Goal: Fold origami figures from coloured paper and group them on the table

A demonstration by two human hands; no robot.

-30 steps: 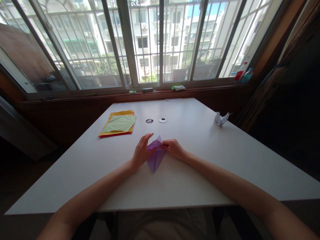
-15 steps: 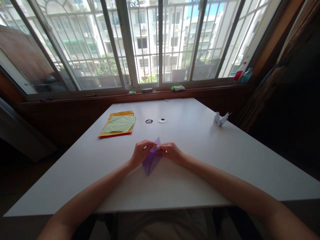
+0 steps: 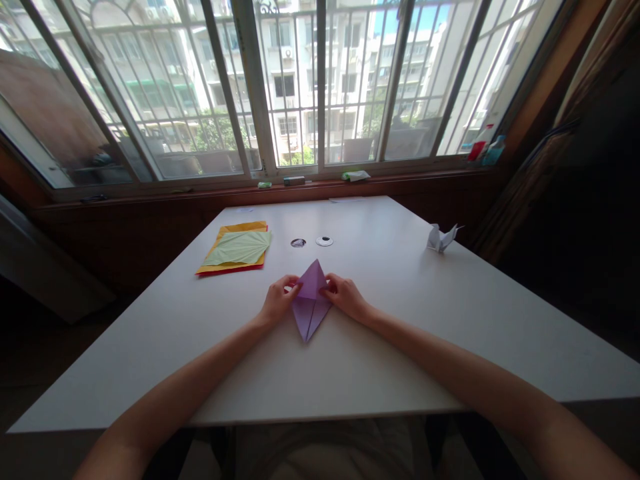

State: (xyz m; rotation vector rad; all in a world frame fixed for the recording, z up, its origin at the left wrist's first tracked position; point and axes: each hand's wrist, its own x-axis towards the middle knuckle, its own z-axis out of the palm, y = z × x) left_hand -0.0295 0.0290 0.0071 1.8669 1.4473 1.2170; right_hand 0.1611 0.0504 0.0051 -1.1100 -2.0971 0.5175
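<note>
A purple sheet of origami paper, folded into a kite-like diamond, is between my hands near the front of the white table. One point of it faces the window and the other faces me, with a crease line down its lower half. My left hand pinches its left edge between thumb and fingers. On the opposite edge, my right hand pinches it the same way. The undersides of the fingers are partly hidden.
At the left lies a stack of yellow and red paper with a creased pale green sheet on top. A folded white paper figure stands near the right edge. Two round cable holes lie ahead, below the window sill.
The purple paper has swung more upright and its upper part now lies spread as a full diamond. My hands have moved apart to its left and right edges.
</note>
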